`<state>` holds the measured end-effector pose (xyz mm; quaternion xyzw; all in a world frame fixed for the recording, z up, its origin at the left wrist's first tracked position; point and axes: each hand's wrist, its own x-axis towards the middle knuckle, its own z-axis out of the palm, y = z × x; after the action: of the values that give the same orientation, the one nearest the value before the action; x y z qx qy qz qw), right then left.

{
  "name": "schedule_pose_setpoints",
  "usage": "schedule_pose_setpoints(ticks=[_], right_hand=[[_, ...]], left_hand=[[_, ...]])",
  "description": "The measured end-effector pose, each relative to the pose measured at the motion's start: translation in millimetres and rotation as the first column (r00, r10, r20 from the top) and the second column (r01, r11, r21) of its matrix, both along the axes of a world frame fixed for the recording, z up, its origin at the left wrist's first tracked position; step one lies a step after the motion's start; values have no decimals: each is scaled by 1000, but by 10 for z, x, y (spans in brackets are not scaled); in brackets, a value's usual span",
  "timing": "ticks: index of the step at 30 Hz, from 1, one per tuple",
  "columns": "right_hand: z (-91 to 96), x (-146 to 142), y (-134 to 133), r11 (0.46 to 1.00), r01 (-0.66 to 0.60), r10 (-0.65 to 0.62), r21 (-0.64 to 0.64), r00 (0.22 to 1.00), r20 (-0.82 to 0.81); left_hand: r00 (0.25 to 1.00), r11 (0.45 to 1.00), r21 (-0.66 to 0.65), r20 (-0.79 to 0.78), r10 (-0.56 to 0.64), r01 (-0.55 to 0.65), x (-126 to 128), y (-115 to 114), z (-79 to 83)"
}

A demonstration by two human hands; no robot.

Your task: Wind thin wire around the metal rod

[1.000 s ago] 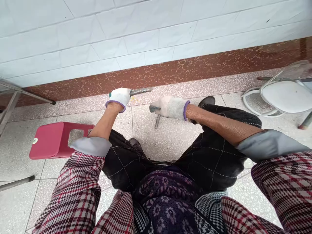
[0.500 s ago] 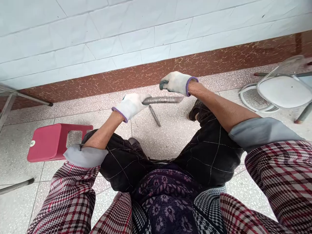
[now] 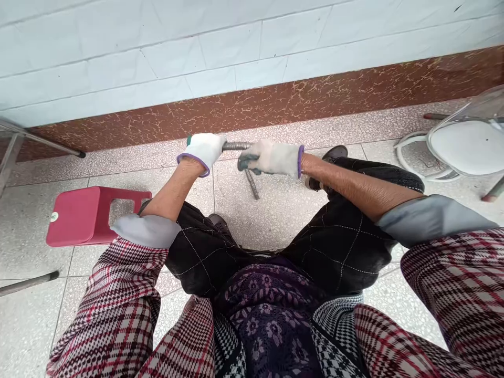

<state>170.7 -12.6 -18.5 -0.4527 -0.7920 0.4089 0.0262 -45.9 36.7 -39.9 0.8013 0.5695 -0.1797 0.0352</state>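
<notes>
My left hand [image 3: 205, 147], in a white knit glove with a purple cuff, is closed around one end of a grey rod with a ridged, wire-wound look [image 3: 236, 146]. The rod lies roughly level above the floor. My right hand [image 3: 268, 157], gloved the same way with dark fingertips, is over the rod's other end and hides it. Its fingers are curled downward, and whatever is in them cannot be made out. Below the hands, a second thin ridged rod [image 3: 252, 185] rests on the floor between my feet, its upper end partly behind the right fingers.
A red plastic stool [image 3: 79, 215] stands at the left, by metal legs [image 3: 59, 144] of some furniture. On the right is a white round-seated chair [image 3: 468, 147]. Ahead, a tiled wall [image 3: 236, 47] with a brown marbled base [image 3: 236, 107] meets the speckled floor [image 3: 271, 226].
My right hand has come down and left, from above the rod onto its right part. The left hand still grips the rod, now slightly higher in view.
</notes>
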Motion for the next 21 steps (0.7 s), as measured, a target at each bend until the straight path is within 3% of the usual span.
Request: schedule_pose_setpoints(ticks=[3, 6, 10, 13, 16, 19, 21], right_hand=[[158, 107, 167, 984, 156, -154, 85, 988, -22], [250, 236, 302, 958, 263, -260, 112, 965, -39], [259, 351, 356, 940, 331, -326, 86, 943, -73], [249, 352, 334, 927, 375, -370, 29, 922, -115], [239, 292, 323, 928, 371, -370, -20, 917, -153], [181, 232, 376, 928, 363, -372, -82, 910, -180], [103, 213, 436, 918, 388, -397, -86, 898, -189]], left_hand=[[990, 984, -125, -36, -135, 130, 107, -115, -59], [981, 970, -142, 14, -195, 195, 222, -252, 33], [982, 977, -102, 23, -186, 188, 200, -262, 180], [983, 982, -76, -43, -176, 173, 98, -202, 159], [978, 977, -131, -99, -182, 168, 79, -249, 101], [981, 961, -209, -36, -192, 181, 172, -400, 135], [987, 963, -231, 109, -115, 137, 236, -483, 223]])
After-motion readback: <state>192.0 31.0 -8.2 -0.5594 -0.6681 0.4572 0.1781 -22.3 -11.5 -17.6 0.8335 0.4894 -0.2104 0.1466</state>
